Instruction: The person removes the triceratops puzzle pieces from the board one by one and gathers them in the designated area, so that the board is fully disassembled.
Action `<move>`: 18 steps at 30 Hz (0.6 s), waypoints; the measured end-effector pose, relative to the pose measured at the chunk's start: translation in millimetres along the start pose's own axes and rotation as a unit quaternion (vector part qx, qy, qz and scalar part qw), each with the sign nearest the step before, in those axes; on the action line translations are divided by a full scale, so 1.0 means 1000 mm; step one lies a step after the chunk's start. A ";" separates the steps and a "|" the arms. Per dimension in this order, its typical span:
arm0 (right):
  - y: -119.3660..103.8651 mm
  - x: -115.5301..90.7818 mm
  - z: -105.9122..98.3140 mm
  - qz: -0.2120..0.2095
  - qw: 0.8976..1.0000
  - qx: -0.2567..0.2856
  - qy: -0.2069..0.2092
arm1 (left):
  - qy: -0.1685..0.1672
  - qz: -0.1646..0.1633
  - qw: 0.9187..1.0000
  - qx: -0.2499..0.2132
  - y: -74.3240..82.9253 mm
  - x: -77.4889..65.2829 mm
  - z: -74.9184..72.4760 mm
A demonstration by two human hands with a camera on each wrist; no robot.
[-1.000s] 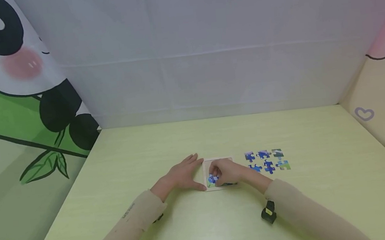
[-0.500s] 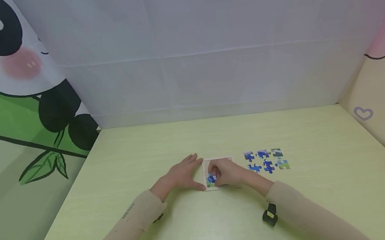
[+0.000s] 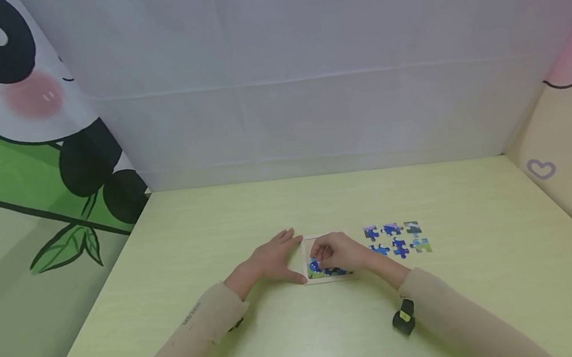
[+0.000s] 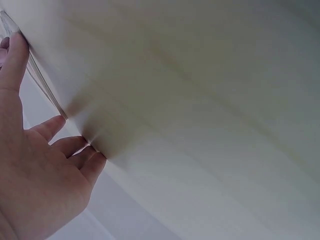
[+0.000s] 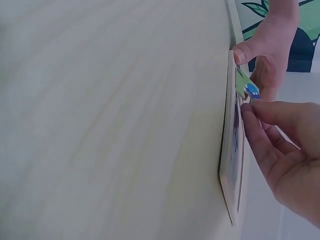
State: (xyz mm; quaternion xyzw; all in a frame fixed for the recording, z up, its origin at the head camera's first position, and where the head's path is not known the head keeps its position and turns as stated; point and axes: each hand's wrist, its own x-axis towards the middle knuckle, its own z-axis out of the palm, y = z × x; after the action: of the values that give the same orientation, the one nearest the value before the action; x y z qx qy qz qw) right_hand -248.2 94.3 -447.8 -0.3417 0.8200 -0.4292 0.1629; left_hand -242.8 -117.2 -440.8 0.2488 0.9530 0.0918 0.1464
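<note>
A small pale puzzle tray (image 3: 331, 280) lies on the table, with blue and green jigsaw pieces (image 3: 338, 271) along its near side. My left hand (image 3: 273, 260) lies at the tray's left edge, thumb and forefinger spread against it. Over the tray, my right hand (image 3: 343, 251) pinches a green and blue jigsaw piece (image 5: 248, 86) between thumb and forefinger. That piece stands tilted up from the tray's left end in the right wrist view. In the left wrist view the left hand's fingers (image 4: 95, 167) rest on the tabletop, reaching past the tray edge.
To the right of the tray lie several loose jigsaw pieces (image 3: 400, 248) in two rows, partly behind the right forearm. A pale fabric wall (image 3: 311, 118) rises at the table's far edge. Printed panels (image 3: 78, 164) flank the table.
My right hand has lifted slightly and turned, so more of the tray's near row of pieces shows. The left hand has stayed in place.
</note>
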 end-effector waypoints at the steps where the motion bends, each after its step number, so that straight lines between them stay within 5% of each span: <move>1: -0.001 0.000 -0.001 0.000 1.000 0.002 0.001 | -0.001 -0.001 1.000 0.000 0.000 0.000 0.000; 18: 0.005 -0.036 -0.039 0.030 0.999 -0.015 0.028 | -0.001 -0.001 1.000 -0.002 0.000 -0.001 0.000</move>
State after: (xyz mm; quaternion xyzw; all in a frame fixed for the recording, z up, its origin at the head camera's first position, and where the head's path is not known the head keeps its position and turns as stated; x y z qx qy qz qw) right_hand -246.7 144.2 -430.9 -0.3075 0.8404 -0.4212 0.1473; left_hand -242.0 -117.6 -440.8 0.2478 0.9529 0.0929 0.1480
